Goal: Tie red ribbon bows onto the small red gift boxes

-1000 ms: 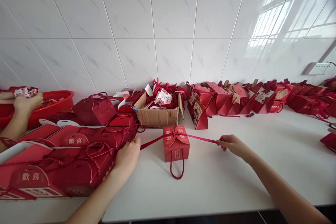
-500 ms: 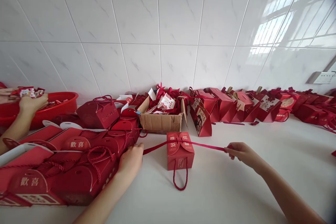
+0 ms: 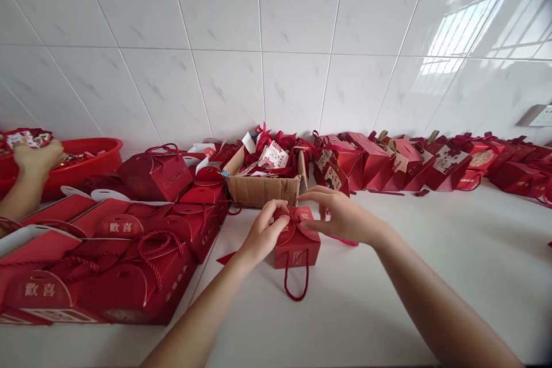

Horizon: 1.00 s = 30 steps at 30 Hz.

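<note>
A small red gift box [image 3: 297,247] stands on the white table, flaps closed, with a twisted cord handle [image 3: 296,298] hanging toward me. A red ribbon [image 3: 345,241] passes through its top; the ends lie loose on both sides. My left hand [image 3: 265,230] is curled against the top left of the box, thumb and forefinger by the ribbon's crossing. Over the top right, my right hand [image 3: 340,215] has its fingers and thumb spread apart; no ribbon shows between them. What the fingertips touch is partly hidden.
Red boxes with cord handles [image 3: 129,276] crowd the left. Behind stands a cardboard carton [image 3: 263,191] of ribbons and tags. More red boxes [image 3: 375,161] line the tiled wall. Another person's hand [image 3: 37,155] holds packets over a red basin [image 3: 112,152].
Both hands have come inward from the outstretched ribbon ends to the top of the box. The ribbon has gone slack, its ends dropped. The view has tilted slightly down.
</note>
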Each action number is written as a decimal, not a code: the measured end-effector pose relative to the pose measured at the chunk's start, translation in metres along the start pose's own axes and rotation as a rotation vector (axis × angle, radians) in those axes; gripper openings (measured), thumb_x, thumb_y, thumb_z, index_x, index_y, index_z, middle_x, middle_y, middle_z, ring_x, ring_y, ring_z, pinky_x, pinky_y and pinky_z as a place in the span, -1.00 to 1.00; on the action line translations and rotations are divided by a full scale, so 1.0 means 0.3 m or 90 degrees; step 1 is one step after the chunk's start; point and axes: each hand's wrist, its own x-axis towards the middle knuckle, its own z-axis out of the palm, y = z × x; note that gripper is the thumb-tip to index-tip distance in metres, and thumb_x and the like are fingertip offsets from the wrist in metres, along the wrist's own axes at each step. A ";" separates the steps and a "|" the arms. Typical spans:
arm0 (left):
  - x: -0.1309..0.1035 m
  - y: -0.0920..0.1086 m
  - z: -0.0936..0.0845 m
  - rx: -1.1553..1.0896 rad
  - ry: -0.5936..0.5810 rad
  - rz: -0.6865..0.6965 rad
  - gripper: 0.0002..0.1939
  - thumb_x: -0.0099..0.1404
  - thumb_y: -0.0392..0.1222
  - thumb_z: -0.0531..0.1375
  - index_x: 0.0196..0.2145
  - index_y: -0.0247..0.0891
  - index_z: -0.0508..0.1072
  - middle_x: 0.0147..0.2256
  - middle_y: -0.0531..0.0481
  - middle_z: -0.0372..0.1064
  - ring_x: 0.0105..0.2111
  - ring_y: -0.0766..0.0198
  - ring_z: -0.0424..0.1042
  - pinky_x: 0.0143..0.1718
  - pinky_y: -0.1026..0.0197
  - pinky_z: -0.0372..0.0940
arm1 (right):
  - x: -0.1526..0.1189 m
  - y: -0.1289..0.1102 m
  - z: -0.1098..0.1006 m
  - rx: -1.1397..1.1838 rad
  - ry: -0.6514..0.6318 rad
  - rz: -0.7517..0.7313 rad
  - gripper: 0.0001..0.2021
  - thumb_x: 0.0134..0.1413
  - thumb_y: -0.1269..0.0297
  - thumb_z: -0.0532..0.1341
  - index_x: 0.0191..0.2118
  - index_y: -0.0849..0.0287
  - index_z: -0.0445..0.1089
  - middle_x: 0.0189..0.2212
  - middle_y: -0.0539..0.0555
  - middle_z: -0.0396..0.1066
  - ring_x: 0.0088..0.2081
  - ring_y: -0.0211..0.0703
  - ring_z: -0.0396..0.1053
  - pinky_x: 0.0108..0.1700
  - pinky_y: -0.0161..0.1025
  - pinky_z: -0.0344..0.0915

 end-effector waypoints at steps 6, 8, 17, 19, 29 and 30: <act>-0.011 -0.027 0.027 -0.060 -0.026 0.015 -0.88 0.21 -0.28 0.10 -0.25 -0.23 0.29 -0.11 -0.08 0.33 -0.06 0.18 0.33 0.01 0.14 0.22 | 0.061 0.022 0.040 0.032 -0.158 0.010 -0.28 -0.15 0.12 0.37 0.20 -0.04 0.20 0.00 0.13 0.30 -0.03 0.00 0.33 -0.10 -0.09 0.35; -0.013 -0.029 0.025 -0.035 -0.028 0.038 -0.87 0.22 -0.30 0.10 -0.23 -0.22 0.30 -0.12 -0.08 0.33 -0.06 0.19 0.32 0.02 0.15 0.21 | 0.059 0.028 0.033 0.039 -0.168 0.017 -0.33 -0.14 0.20 0.35 0.17 -0.07 0.22 -0.03 0.10 0.33 -0.04 -0.01 0.32 -0.12 -0.12 0.34; -0.019 -0.031 0.031 -0.024 -0.045 0.050 -0.85 0.25 -0.33 0.09 -0.20 -0.21 0.30 -0.07 -0.08 0.31 -0.03 0.20 0.32 0.03 0.16 0.22 | 0.054 0.033 0.034 0.037 -0.175 0.037 -0.39 -0.10 0.25 0.30 0.15 -0.05 0.24 -0.11 0.08 0.30 -0.13 -0.11 0.33 -0.24 -0.23 0.34; -0.018 -0.029 0.032 -0.022 -0.047 0.050 -0.85 0.24 -0.34 0.09 -0.21 -0.22 0.30 -0.04 -0.10 0.29 0.01 0.19 0.30 0.05 0.15 0.21 | 0.054 0.033 0.036 0.028 -0.177 0.039 -0.42 -0.10 0.26 0.30 0.12 -0.03 0.27 -0.14 0.07 0.29 -0.16 -0.13 0.33 -0.28 -0.25 0.33; -0.029 -0.031 0.035 -0.066 -0.012 -0.064 -0.57 0.22 -0.16 0.17 0.03 -0.19 0.17 0.01 -0.14 0.29 0.00 0.14 0.33 0.03 0.08 0.23 | 0.053 0.043 0.014 0.070 -0.197 0.037 -0.41 -0.10 0.11 0.34 0.12 -0.05 0.27 -0.04 0.09 0.28 -0.18 -0.13 0.34 -0.24 -0.21 0.34; -0.029 -0.041 0.030 -0.050 0.007 -0.074 -0.57 0.23 -0.11 0.18 0.02 -0.19 0.18 0.00 -0.14 0.30 0.00 0.12 0.33 0.02 0.07 0.23 | 0.048 0.049 0.001 0.071 -0.189 0.040 -0.43 -0.07 0.08 0.32 0.11 -0.05 0.26 -0.02 0.09 0.28 -0.21 -0.15 0.36 -0.26 -0.22 0.34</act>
